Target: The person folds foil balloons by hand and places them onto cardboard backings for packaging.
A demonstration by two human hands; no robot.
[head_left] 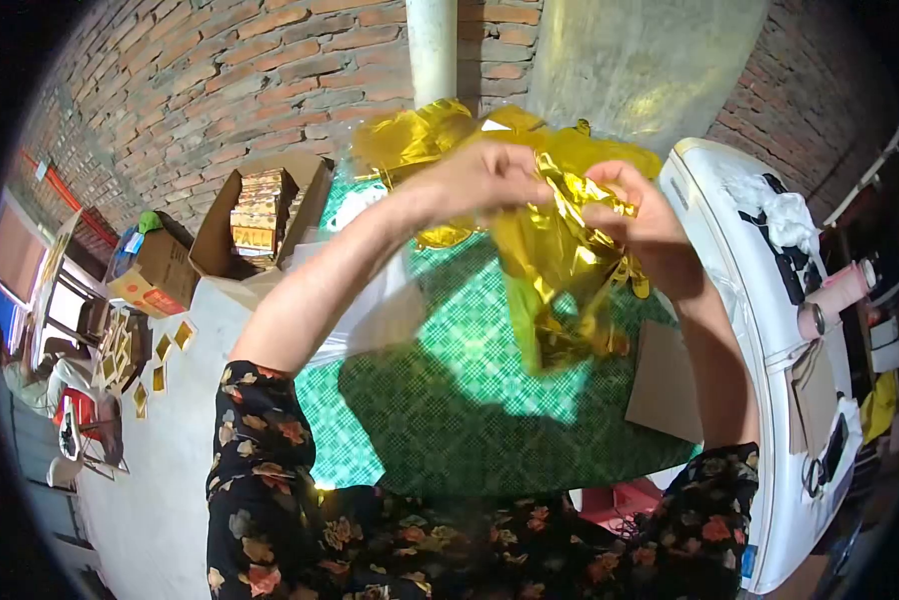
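A limp, crumpled piece of shiny gold foil [560, 290], much like an uninflated foil balloon, hangs from both my hands over the table. My left hand [495, 178] pinches its upper left part, with the fingers slightly blurred. On the other side my right hand [645, 215] has thumb and fingers closed on the foil's upper right edge. Behind the hands, more gold foil pieces [415, 135] are heaped at the back of the table. The table wears a green patterned cloth [450, 310], partly in my shadow.
Clear plastic sheets [370, 315] lie at the table's left, near an open cardboard box [215, 225] of packed bundles. A flat cardboard piece [665, 385] is at right. Beside it stands a white appliance [750, 370] bearing pink rolls [840, 298]. A brick wall [270, 80] closes the back.
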